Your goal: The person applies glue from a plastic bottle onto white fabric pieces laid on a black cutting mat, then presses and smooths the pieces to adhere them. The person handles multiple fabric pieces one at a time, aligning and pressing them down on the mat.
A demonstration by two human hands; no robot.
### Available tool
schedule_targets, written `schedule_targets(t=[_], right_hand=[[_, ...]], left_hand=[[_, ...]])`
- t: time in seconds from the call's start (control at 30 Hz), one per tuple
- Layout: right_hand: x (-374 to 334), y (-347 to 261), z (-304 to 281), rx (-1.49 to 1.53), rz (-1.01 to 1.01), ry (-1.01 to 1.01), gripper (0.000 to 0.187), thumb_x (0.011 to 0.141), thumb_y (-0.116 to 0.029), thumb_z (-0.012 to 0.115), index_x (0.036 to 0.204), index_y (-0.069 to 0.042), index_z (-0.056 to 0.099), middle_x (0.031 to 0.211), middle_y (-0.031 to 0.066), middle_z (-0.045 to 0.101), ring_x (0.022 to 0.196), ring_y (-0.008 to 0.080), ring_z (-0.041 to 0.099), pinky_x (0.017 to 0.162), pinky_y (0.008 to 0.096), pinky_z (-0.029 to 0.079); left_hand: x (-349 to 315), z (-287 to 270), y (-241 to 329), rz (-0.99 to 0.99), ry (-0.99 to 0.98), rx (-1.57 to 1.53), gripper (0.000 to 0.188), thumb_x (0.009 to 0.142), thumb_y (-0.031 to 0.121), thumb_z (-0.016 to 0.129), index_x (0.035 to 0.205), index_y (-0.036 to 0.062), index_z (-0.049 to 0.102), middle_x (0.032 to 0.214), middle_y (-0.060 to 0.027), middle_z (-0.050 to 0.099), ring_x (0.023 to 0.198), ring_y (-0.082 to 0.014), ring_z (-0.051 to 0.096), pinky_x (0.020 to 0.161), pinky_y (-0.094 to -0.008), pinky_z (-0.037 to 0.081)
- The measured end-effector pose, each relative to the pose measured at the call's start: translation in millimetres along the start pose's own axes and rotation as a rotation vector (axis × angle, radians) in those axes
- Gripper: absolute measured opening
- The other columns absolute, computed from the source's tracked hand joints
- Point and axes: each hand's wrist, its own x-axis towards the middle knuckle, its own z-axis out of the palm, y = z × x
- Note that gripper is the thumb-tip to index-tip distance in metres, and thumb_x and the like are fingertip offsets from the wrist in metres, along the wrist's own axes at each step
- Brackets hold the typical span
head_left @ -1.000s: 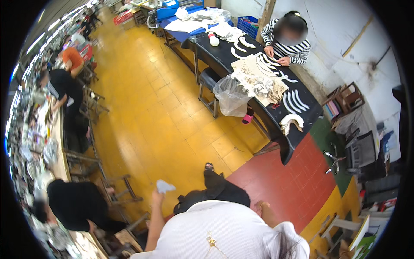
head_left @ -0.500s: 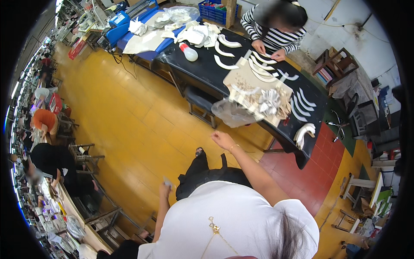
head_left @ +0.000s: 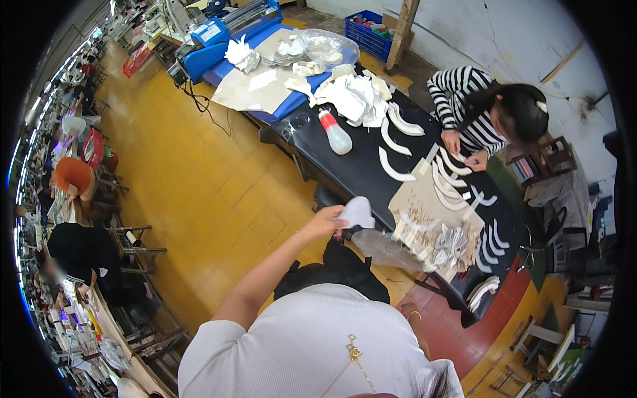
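My left hand [head_left: 323, 223] reaches forward, its fingers closed on a pale grey-white flat piece [head_left: 359, 213] with a rounded edge, whose kind I cannot make out. The piece hangs just short of the black table's near edge, above a clear plastic bag [head_left: 387, 249]. My right hand [head_left: 409, 310] is low at my right side, a gold bracelet on the wrist; its fingers are mostly hidden. Curved white strips [head_left: 394, 166] and a tan board [head_left: 413, 192] with crumpled white scraps [head_left: 450, 247] lie on the black table [head_left: 358, 179].
Across the table a person in a striped top [head_left: 474, 99] handles a curved strip. A red-and-white bottle [head_left: 336, 134], heaped white pieces [head_left: 355, 96] and a blue machine [head_left: 204, 60] are farther left. Under the near edge is a dark stool [head_left: 325, 197]. Workers sit along the left.
My left hand has swung up and forward from beside my leg, bringing the pale piece to the table. The right hand has dropped back to my side. The table looks closer.
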Motion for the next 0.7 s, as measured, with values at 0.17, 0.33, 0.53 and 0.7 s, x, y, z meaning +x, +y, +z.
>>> schedule_targets(t=[0.17, 0.33, 0.53, 0.7], right_hand=[[31.6, -83.9, -90.1, 0.928, 0.17, 0.214, 0.033, 0.092, -0.029, 0.057, 0.104, 0.0, 0.066, 0.1, 0.015, 0.069, 0.076, 0.0253, 0.071, 0.071, 0.0357, 0.054], [48.6, -162.9, -200.7, 1.228, 0.053, 0.443, 0.033, 0.093, -0.03, 0.059, 0.107, 0.0, 0.062, 0.087, 0.0074, 0.068, 0.072, 0.0183, 0.067, 0.061, 0.0273, 0.049], [30.7, -197.0, -235.4, 0.759, 0.109, 0.47, 0.03, 0.092, -0.028, 0.06, 0.102, -0.001, 0.068, 0.094, 0.0192, 0.071, 0.085, 0.0329, 0.07, 0.078, 0.0409, 0.053], [-20.7, -233.1, -308.6, 0.35, 0.125, 0.078, 0.037, 0.086, -0.035, 0.061, 0.095, 0.0, 0.068, 0.096, 0.0267, 0.067, 0.093, 0.0428, 0.064, 0.082, 0.0484, 0.05]], left_hand=[[74.9, 3.0, 2.4, 0.007, -0.058, 0.052, 0.037, 0.09, 0.012, 0.065, 0.125, 0.0039, 0.055, 0.09, -0.0064, 0.063, 0.069, -0.0124, 0.063, 0.057, -0.0278, 0.047], [116.9, -13.9, -25.6, -0.01, 0.35, 0.768, 0.083, 0.076, 0.041, 0.078, 0.142, 0.0069, 0.042, 0.127, -0.0311, 0.051, 0.116, -0.0429, 0.054, 0.098, -0.0465, 0.045], [129.2, -73.8, 22.3, 0.243, 0.025, 0.825, 0.058, 0.08, 0.032, 0.075, 0.128, 0.0045, 0.057, 0.106, -0.023, 0.061, 0.106, -0.0375, 0.06, 0.092, -0.0441, 0.048], [195.2, -147.0, 139.7, 0.361, 0.249, 0.919, 0.036, 0.083, 0.034, 0.073, 0.074, -0.0001, 0.068, 0.085, -0.0158, 0.065, 0.082, -0.035, 0.062, 0.074, -0.0431, 0.049]])
